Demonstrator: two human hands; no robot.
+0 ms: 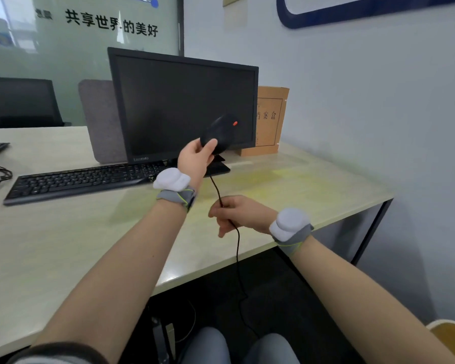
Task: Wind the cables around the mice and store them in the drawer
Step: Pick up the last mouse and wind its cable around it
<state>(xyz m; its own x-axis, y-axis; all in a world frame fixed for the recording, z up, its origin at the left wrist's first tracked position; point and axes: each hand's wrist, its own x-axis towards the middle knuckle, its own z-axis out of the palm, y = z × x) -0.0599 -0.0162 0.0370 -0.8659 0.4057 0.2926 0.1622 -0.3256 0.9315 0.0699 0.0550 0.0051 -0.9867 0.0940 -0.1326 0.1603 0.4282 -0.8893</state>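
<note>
The tabletop [63,245] carries a dark monitor [184,106], a keyboard [76,181] before it, and a brown file box [269,122] by the wall. Above the tabletop, in front of the monitor's lower right corner, the left hand [195,158] holds a black mouse [220,136] in the air, thumb and fingers wrapped round its near end. Its long axis seems to run up and away from the person, the red wheel end pointing toward the screen. The cable [238,248] drops from the mouse, passes through the right hand [237,212], whose fingers pinch it, then hangs off the tabletop edge toward the floor.

Winding looks about to start: no loops are visible on the mouse. The next move likely calls for the right hand to carry the cable round the body while the left keeps it steady. No drawer is in view.
</note>
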